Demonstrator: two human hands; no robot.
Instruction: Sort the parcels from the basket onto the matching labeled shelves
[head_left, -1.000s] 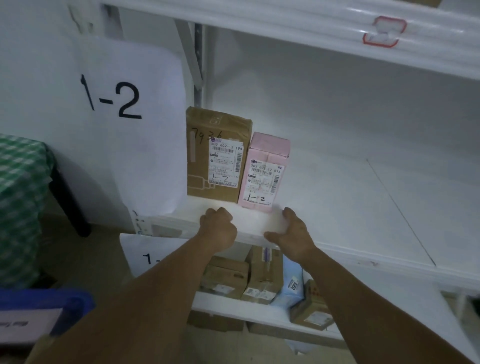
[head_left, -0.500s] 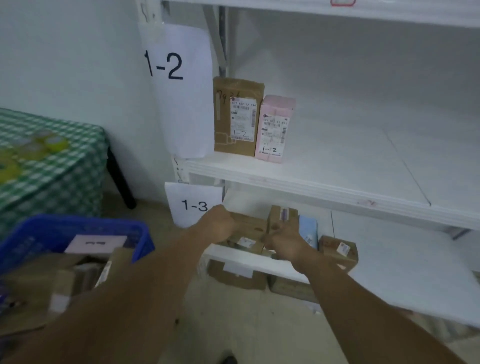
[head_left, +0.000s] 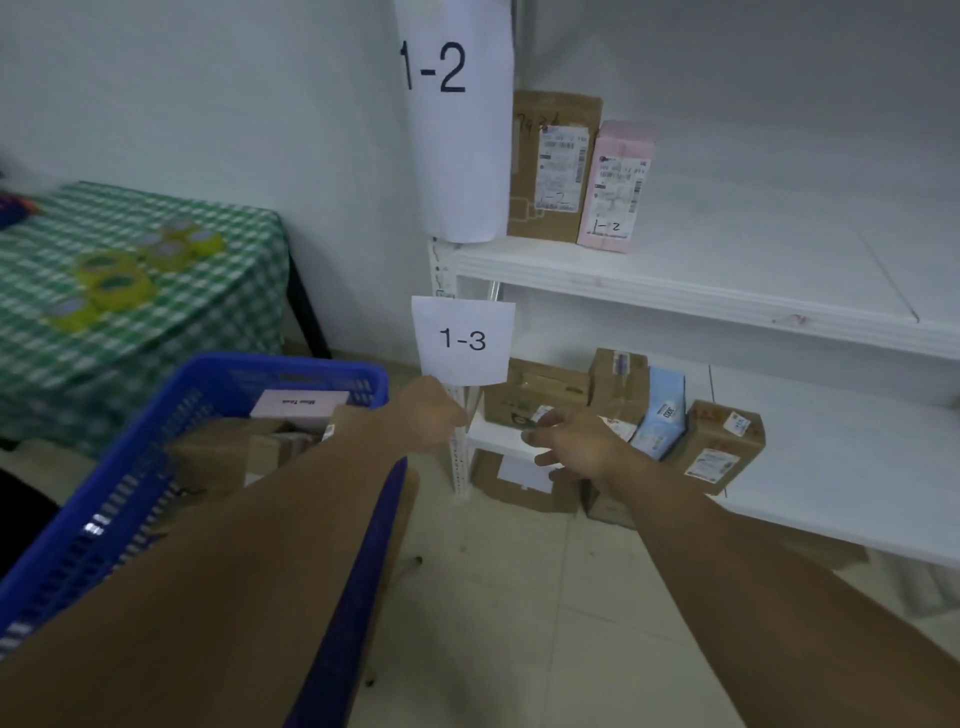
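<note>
Both hands are empty and apart: the left hand curls into a fist, the right hand hangs loosely spread. Brown cardboard parcels wait in the blue plastic basket, with a pale lilac box against its far rim. Best take one, read its handwritten code, and stand it label-outward at the front edge of the matching level of the white labelled shelves.

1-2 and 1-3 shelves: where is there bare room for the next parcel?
The white 1-2 shelf is bare right of the pink box. The white 1-3 shelf is bare right of the rightmost brown cardboard box; its left end, by the 1-3 paper label, is packed with parcels.
</note>
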